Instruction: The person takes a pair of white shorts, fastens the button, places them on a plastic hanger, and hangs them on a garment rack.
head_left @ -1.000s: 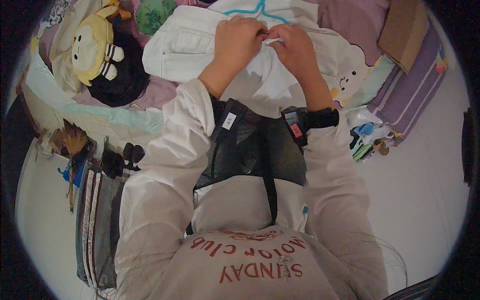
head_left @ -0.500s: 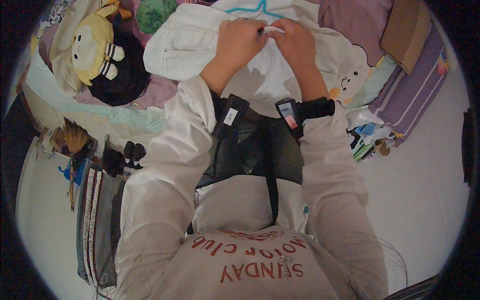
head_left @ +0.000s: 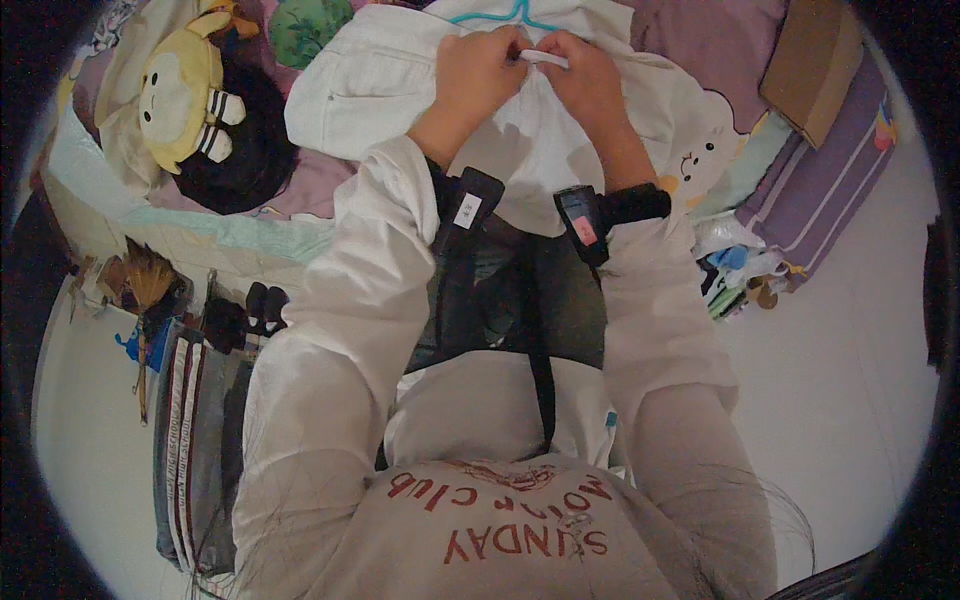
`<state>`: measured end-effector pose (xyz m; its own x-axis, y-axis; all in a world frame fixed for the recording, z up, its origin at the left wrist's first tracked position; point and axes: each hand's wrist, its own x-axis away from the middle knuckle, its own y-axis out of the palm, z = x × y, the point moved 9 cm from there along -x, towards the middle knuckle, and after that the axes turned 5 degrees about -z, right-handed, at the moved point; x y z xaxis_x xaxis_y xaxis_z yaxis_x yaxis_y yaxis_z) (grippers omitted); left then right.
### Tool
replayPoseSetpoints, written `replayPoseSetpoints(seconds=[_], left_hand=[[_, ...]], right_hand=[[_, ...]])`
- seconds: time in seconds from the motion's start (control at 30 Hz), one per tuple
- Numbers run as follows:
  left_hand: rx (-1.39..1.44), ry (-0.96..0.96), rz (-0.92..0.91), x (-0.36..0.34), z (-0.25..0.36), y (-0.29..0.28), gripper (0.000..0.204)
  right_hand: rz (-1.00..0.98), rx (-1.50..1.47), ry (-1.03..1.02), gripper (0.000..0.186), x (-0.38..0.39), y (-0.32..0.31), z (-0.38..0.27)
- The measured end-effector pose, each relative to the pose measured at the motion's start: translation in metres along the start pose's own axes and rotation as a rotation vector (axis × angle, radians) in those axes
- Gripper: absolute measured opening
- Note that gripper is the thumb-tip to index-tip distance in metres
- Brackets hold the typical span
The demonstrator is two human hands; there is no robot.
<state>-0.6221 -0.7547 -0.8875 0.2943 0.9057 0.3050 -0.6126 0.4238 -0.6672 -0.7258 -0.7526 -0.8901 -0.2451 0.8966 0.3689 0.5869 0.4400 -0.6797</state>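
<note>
A white garment (head_left: 340, 115) with a pocket seam lies spread on the bed at the far side, in front of me. The hook end of a turquoise hanger (head_left: 522, 14) shows at its top. Near the hanger, my left hand (head_left: 478, 85) pinches the garment's upper middle edge with bent fingers. My right hand (head_left: 585, 85) is closed on the same edge from the other side. A narrow white strip of the cloth stands up between the fingertips. Whether a button or other fastener is there, I cannot make out.
At the left lies a yellow plush toy (head_left: 182, 95) against a round black item (head_left: 245, 150). A cardboard box (head_left: 818, 55) and purple striped cloth (head_left: 815, 195) are at the right. A broom (head_left: 150, 280) and grey bag (head_left: 195, 450) stand lower left.
Both hands have shifted slightly, the left one a little up and left. The cloth edge between the fingers now tilts down to the right. The hold on the garment stays.
</note>
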Motion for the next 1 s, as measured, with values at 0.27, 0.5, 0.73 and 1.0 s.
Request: replayPoseSetpoints(seconds=[0.27,0.5,0.73,1.0], left_hand=[[-0.032,0.046,0.017,-0.003,-0.001,0.006,0.017],[-0.245,0.184,0.134,0.002,0.011,0.001,0.019],[-0.348,0.134,0.083,0.002,0.014,-0.002,0.019],[-0.139,-0.094,-0.363,-0.002,-0.011,0.013,0.026]], right_hand=[[0.039,0.005,0.002,0.017,0.0,0.003,0.007],[-0.092,-0.231,-0.12,0.021,-0.002,0.003,0.01],[-0.154,-0.459,-0.061,0.02,0.001,0.006,0.016],[-0.161,-0.488,-0.054,0.017,0.003,0.005,0.015]])
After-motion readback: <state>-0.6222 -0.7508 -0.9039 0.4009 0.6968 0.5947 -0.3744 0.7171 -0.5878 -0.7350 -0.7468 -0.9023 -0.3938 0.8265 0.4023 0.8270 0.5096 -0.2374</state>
